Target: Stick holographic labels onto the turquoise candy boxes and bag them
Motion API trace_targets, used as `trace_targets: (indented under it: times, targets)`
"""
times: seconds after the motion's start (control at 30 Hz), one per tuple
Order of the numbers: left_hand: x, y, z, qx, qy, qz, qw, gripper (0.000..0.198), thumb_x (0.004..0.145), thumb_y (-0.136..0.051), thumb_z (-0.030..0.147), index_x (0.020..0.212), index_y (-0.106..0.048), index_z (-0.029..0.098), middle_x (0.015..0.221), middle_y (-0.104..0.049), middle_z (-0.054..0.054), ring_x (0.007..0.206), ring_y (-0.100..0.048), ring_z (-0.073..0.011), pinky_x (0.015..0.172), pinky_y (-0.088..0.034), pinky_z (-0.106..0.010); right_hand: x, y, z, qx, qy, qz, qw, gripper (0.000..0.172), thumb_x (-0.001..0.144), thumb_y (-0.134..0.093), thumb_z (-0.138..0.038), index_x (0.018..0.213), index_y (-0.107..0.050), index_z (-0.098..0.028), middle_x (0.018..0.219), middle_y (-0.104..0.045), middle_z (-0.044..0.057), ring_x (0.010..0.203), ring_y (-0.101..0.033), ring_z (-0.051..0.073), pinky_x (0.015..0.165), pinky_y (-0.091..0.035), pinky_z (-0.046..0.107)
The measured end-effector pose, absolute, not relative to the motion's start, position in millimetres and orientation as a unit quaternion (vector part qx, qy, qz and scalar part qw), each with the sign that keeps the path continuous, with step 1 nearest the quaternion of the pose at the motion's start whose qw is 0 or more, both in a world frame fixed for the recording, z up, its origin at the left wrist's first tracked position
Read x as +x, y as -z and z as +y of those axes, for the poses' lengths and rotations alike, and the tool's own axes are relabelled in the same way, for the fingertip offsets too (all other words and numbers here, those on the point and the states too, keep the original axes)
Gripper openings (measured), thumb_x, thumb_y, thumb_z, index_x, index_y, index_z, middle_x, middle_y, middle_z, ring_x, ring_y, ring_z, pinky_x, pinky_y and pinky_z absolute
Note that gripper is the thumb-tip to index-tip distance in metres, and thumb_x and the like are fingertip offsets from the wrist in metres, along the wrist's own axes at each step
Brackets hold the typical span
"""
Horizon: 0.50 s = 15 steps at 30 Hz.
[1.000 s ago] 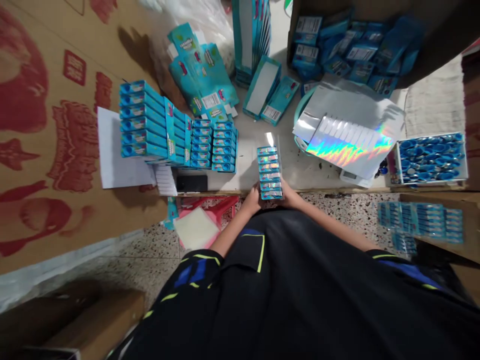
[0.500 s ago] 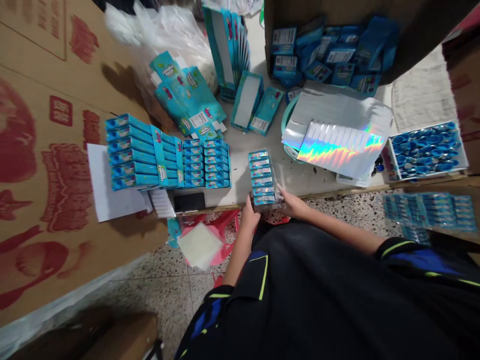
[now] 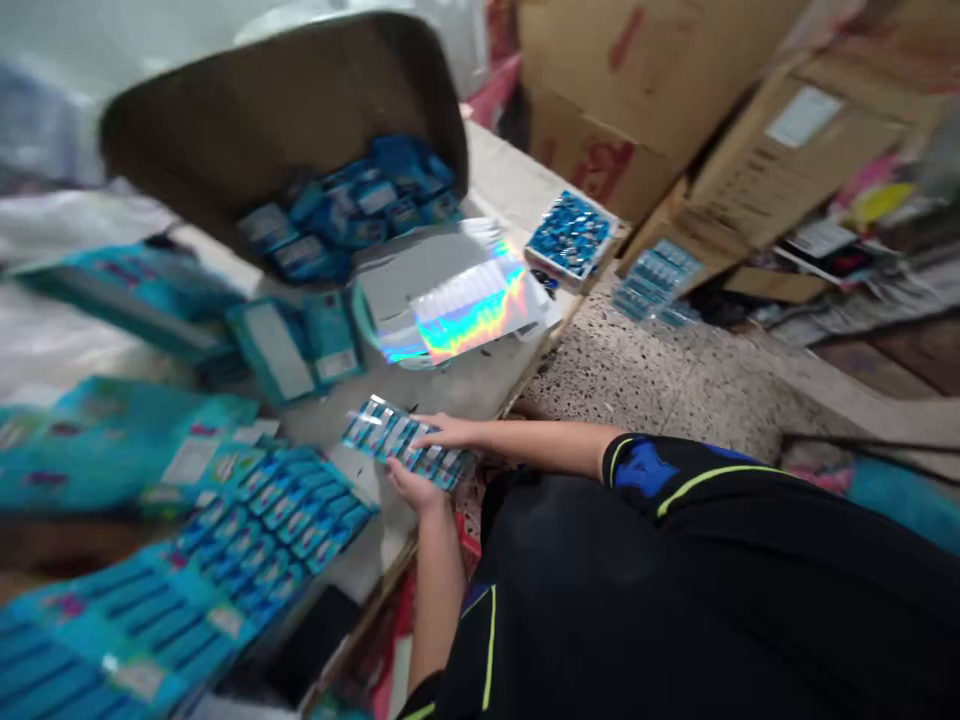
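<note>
Between my hands is a clear-wrapped pack of small blue boxes [image 3: 380, 428], slanted over the table's front edge. My left hand [image 3: 414, 487] grips its near side, with the thumb against the wrap. Across the other side lies my right hand [image 3: 450, 432], its fingers closed over the top of the pack. Rows of blue boxes [image 3: 289, 510] stand to the left of my left hand, blurred. Silvery sheets [image 3: 472, 300] lie on a pale green basin [image 3: 365, 315] beyond the pack.
A large open carton [image 3: 285, 90] at the back holds many blue packets [image 3: 360, 205]. At the table's far end sits a tray of small blue pieces [image 3: 571, 235]. Wrapped packs [image 3: 656, 280] lie beyond it near cardboard boxes [image 3: 795, 150]. Flat blue cartons [image 3: 112, 450] lie at left.
My view has swung to the right, showing more floor and cartons there. The pack has turned slantwise in my hands, and my right hand has come over its top.
</note>
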<state>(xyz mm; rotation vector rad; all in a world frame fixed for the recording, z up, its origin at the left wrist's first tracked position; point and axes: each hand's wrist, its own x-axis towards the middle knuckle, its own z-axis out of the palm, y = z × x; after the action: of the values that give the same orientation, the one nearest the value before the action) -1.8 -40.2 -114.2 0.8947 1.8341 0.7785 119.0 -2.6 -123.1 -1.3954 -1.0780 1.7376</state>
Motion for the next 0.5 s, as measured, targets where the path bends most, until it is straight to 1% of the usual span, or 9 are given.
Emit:
trace_targets:
  times: [0.07,0.1,0.13,0.17,0.23,0.3,0.37,0.4,0.5]
  targets:
    - [17,88,-59,0.406,-0.303,0.747,0.430,0.079,0.092,-0.010,0.070,0.162,-0.014,0.035,0.169,-0.035,-0.004,0.154,-0.038,-0.0364,0.124,-0.037,-0.055,141,103,-14,-0.513,-0.648,-0.431,0.363,0.080,0.069,-0.089,-0.053,0.138,-0.067,-0.019,0.136,-0.068,0.009,0.136,-0.054,0.036,0.119,-0.039,0.046]
    - [25,75,-70,0.427,-0.299,0.744,0.418,0.075,0.092,-0.008,0.068,0.162,-0.004,0.041,0.172,-0.028,0.001,0.157,-0.032,-0.0351,0.126,-0.034,-0.053,156,91,-25,-0.492,-0.637,-0.454,0.382,0.077,0.070,-0.089,-0.052,0.137,-0.068,-0.020,0.135,-0.068,0.007,0.136,-0.054,0.033,0.119,-0.040,0.042]
    - [34,63,-79,0.451,-0.294,0.736,0.412,0.070,0.093,-0.007,0.066,0.160,0.004,0.048,0.173,-0.022,0.006,0.159,-0.028,-0.0325,0.127,-0.034,-0.050,174,77,-37,-0.470,-0.620,-0.482,0.403,0.076,0.072,-0.088,-0.053,0.137,-0.068,-0.021,0.137,-0.067,0.006,0.137,-0.053,0.032,0.119,-0.039,0.040]
    - [44,52,-87,0.476,-0.288,0.724,0.408,0.067,0.094,-0.007,0.064,0.158,0.009,0.053,0.174,-0.019,0.010,0.161,-0.024,-0.0298,0.126,-0.035,-0.047,193,63,-52,-0.456,-0.597,-0.506,0.424,0.076,0.074,-0.086,-0.053,0.140,-0.066,-0.023,0.141,-0.064,0.006,0.140,-0.051,0.031,0.120,-0.037,0.038]
    - [72,32,-94,0.531,-0.275,0.690,0.408,0.065,0.094,-0.012,0.061,0.156,0.008,0.057,0.173,-0.018,0.015,0.162,-0.021,-0.0256,0.126,-0.034,-0.040,234,37,-83,-0.469,-0.544,-0.510,0.473,0.080,0.077,-0.084,-0.054,0.148,-0.060,-0.026,0.153,-0.055,0.007,0.148,-0.043,0.031,0.125,-0.030,0.038]
    - [112,16,-91,0.602,-0.257,0.625,0.425,0.065,0.096,-0.016,0.058,0.159,0.000,0.053,0.172,-0.022,0.012,0.161,-0.023,-0.0247,0.129,-0.031,-0.037,276,20,-116,-0.505,-0.507,-0.455,0.530,0.086,0.080,-0.081,-0.055,0.156,-0.050,-0.028,0.160,-0.045,0.008,0.152,-0.038,0.031,0.127,-0.027,0.042]
    - [162,8,-86,0.675,-0.231,0.535,0.453,0.063,0.099,-0.017,0.055,0.161,-0.006,0.046,0.171,-0.027,0.006,0.158,-0.031,-0.0240,0.129,-0.033,-0.037,316,16,-149,-0.532,-0.485,-0.370,0.587,0.089,0.082,-0.079,-0.057,0.159,-0.044,-0.030,0.163,-0.042,0.008,0.152,-0.039,0.031,0.127,-0.029,0.047]
    - [190,8,-84,0.704,-0.212,0.488,0.470,0.063,0.101,-0.018,0.054,0.162,-0.007,0.041,0.171,-0.028,0.003,0.157,-0.033,-0.0235,0.128,-0.035,-0.037,335,19,-165,-0.543,-0.471,-0.327,0.613,0.089,0.083,-0.078,-0.057,0.159,-0.043,-0.031,0.163,-0.042,0.007,0.151,-0.040,0.031,0.127,-0.030,0.049]
    - [288,27,-90,0.741,-0.132,0.401,0.523,0.065,0.104,-0.018,0.053,0.164,-0.007,0.030,0.172,-0.024,-0.007,0.157,-0.033,-0.0246,0.128,-0.035,-0.038,398,39,-211,-0.578,-0.409,-0.217,0.672,0.081,0.084,-0.076,-0.057,0.156,-0.048,-0.033,0.161,-0.048,0.004,0.150,-0.042,0.031,0.128,-0.028,0.052]
